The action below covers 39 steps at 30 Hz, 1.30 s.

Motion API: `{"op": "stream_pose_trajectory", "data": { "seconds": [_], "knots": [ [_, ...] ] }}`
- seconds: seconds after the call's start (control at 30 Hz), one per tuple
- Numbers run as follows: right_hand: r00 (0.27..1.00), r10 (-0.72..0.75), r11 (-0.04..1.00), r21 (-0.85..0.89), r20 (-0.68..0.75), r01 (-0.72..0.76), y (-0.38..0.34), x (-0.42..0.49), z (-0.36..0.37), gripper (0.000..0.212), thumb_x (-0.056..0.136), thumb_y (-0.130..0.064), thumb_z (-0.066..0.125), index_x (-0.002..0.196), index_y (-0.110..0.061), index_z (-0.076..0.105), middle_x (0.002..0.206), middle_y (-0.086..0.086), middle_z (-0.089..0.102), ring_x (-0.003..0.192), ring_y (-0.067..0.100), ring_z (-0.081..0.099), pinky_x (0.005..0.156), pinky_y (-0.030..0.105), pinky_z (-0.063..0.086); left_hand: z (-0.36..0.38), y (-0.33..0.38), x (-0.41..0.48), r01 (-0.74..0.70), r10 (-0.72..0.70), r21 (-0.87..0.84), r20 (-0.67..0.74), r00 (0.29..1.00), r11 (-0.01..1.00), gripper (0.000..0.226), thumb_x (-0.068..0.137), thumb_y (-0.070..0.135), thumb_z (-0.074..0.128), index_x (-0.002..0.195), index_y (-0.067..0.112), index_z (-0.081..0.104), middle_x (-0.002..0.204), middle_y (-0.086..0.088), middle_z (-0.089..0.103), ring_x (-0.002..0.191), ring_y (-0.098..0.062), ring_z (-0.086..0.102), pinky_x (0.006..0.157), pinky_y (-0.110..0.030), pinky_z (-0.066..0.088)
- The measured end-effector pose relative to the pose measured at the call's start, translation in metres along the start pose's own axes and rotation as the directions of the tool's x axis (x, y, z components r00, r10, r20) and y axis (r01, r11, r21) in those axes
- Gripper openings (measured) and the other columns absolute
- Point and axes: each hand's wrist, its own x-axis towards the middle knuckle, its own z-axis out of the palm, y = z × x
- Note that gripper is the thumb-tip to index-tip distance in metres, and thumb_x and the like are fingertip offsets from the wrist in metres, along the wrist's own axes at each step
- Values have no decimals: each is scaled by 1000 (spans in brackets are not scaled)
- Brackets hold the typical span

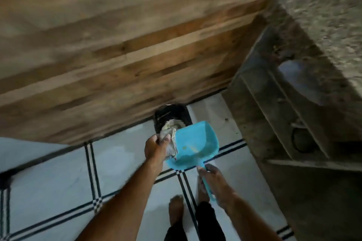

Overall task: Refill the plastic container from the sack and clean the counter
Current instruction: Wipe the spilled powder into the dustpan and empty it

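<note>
A turquoise plastic dustpan [193,144] hangs over the tiled floor, with a few yellowish crumbs in its tray. My right hand [215,184] grips its thin handle from below. My left hand [156,147] holds a crumpled grey cloth [169,139] against the dustpan's left edge. Just beyond them, a dark round bin [170,114] with pale waste inside stands on the floor by the wooden wall. Neither the sack nor the plastic container is in view.
A wooden panel wall [127,55] fills the upper left. A grey speckled stone counter [323,15] with shelves beneath it stands at the right. White floor tiles [58,178] with dark stripes lie below. My bare feet [176,211] stand at the bottom.
</note>
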Motion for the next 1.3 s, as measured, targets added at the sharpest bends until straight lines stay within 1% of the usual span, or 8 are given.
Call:
{"op": "stream_pose_trajectory", "data": {
  "seconds": [0.17,0.37,0.43,0.57,0.8,1.03,1.17,1.3],
  "knots": [
    [994,109,988,-108,9,-108,-16,134,38,30,102,-22,58,74,-14,51,50,1,45,33,8,34,36,17,24,8,-34,88,60,-67,-56,-123,990,997,12,97,21,70,97,9,66,79,-3,69,66,-16,63,43,-19,47],
    [962,269,946,-176,-39,-272,-44,246,76,18,100,-15,48,82,-12,52,49,1,43,32,9,33,41,15,28,2,-87,144,97,-111,-101,-140,984,990,34,88,33,77,103,3,71,94,-21,74,85,-42,72,66,-48,63],
    [956,289,937,-188,-55,-294,-37,255,78,15,97,-13,48,82,-12,53,51,0,43,35,9,34,42,17,28,2,-97,150,137,-154,-125,-139,978,983,30,89,28,77,105,2,70,95,-23,74,85,-42,72,64,-45,62],
    [971,223,964,-128,-86,-233,-19,254,75,6,96,-17,53,91,-15,55,55,0,45,38,8,36,42,19,29,11,-104,159,204,-233,-168,-173,957,964,19,94,20,72,104,3,70,97,-17,75,81,-28,70,59,-29,54],
    [997,44,993,-104,-58,-50,25,290,74,32,105,-24,52,113,6,59,75,6,52,60,11,46,55,27,39,36,-109,190,186,-220,-194,-177,959,963,20,96,20,70,108,4,68,95,-10,70,82,-23,66,57,-24,52],
    [995,-15,995,-102,-97,6,79,327,74,12,103,-17,54,105,-6,57,76,0,54,65,10,49,55,20,44,51,-156,218,180,-207,-161,-175,963,970,26,96,23,71,111,3,68,104,-14,73,93,-29,71,69,-31,59],
    [992,-74,993,-104,-102,63,97,341,69,8,103,-16,55,103,-8,55,74,-2,50,63,6,49,50,14,43,55,-173,222,178,-195,-120,-149,969,977,26,98,24,69,115,5,67,99,-5,71,82,-10,66,54,-16,54],
    [998,-15,995,-103,-54,9,103,354,68,12,104,-21,54,102,-9,55,76,-1,52,69,10,50,59,23,45,60,-179,225,185,-198,-93,-153,968,978,30,98,24,68,120,3,66,104,-6,70,83,-8,66,50,-11,52]
  ]
}}
